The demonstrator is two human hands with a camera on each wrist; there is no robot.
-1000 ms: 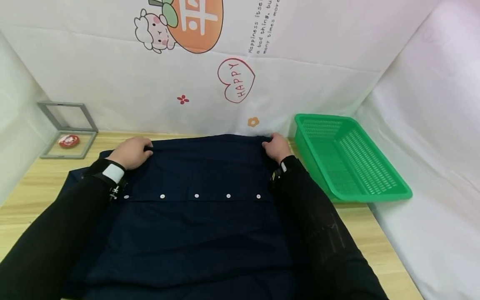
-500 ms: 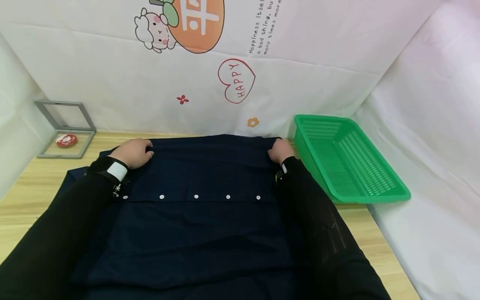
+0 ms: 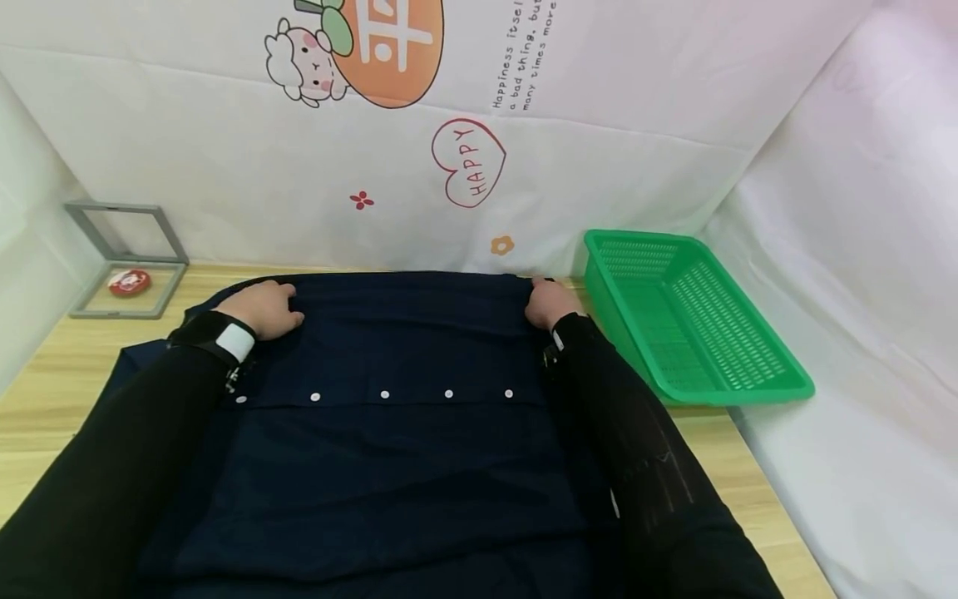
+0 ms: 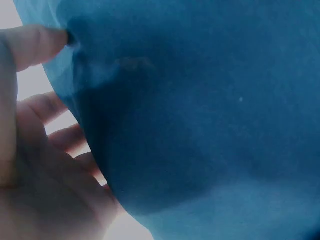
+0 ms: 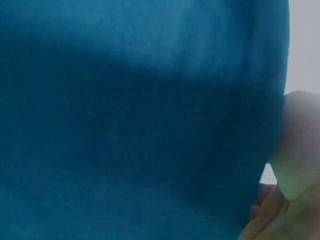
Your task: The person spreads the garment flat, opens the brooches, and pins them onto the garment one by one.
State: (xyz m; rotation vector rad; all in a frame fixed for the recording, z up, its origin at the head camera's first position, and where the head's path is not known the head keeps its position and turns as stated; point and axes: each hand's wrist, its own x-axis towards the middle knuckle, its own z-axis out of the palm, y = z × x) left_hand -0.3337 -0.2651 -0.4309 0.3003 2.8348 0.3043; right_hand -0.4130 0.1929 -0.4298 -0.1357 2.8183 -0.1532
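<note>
A dark navy button-up shirt (image 3: pixel 389 457) lies spread over the table, a row of white buttons running across it. At its far left edge my left hand (image 3: pixel 264 309) pinches the fabric. In the left wrist view, the thumb presses on the near face of the shirt (image 4: pixel 200 125) while the other fingers pass behind its edge. My right hand (image 3: pixel 550 303) grips the far right corner of the same edge. The shirt (image 5: pixel 140 120) fills most of the right wrist view, with the right hand (image 5: pixel 295 170) at its side and those fingertips hidden by cloth.
A green plastic basket (image 3: pixel 634 333) stands just right of my right hand. At the back left is a grey hinged frame (image 3: pixel 170 291) with a red round object (image 3: pixel 130 283) in it. White printed cloth (image 3: pixel 636 150) hangs behind the wooden table (image 3: pixel 45 399).
The shirt's far left edge now lies smoother and rounder over the left hand. My right hand moved slightly outward, then back left. Both hands kept their hold on the shirt.
</note>
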